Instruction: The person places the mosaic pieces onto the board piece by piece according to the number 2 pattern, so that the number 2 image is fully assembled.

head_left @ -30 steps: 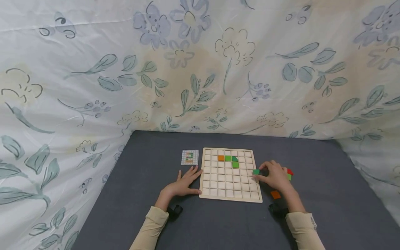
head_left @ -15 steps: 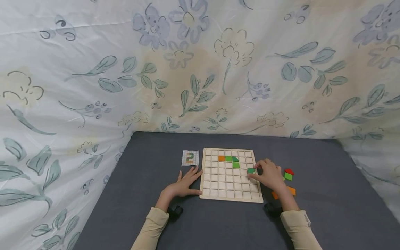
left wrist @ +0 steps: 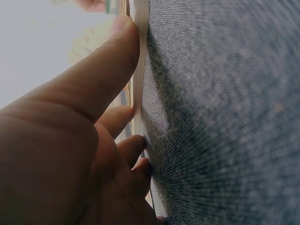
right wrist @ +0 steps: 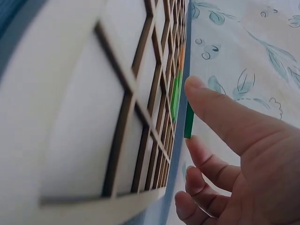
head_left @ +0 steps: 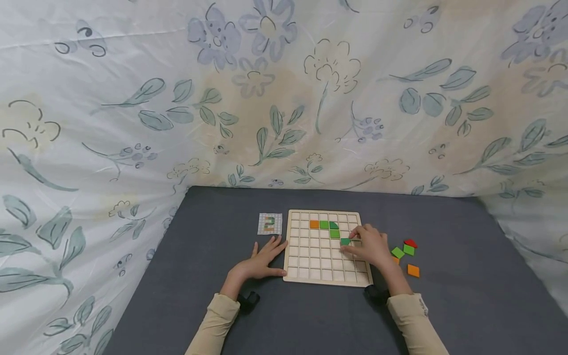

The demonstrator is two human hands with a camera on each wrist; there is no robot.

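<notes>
A pale wooden grid board lies on the dark cloth. Near its top, an orange tile, a green tile and a dark green piece with a curved edge form a row, with another green tile below the curved one. My right hand pinches a dark green piece between thumb and finger over the board's right part; in the right wrist view this piece is held edge-on. My left hand rests at the board's left edge, fingers spread, thumb touching the rim.
A small card with a coloured grid pattern lies left of the board's top. Right of the board are loose pieces: a red one, green ones and orange ones. A floral curtain hangs behind the cloth.
My right hand has moved left from the board's right edge to over its squares, carrying the dark green piece. More loose pieces show behind it. My left hand has stayed in place.
</notes>
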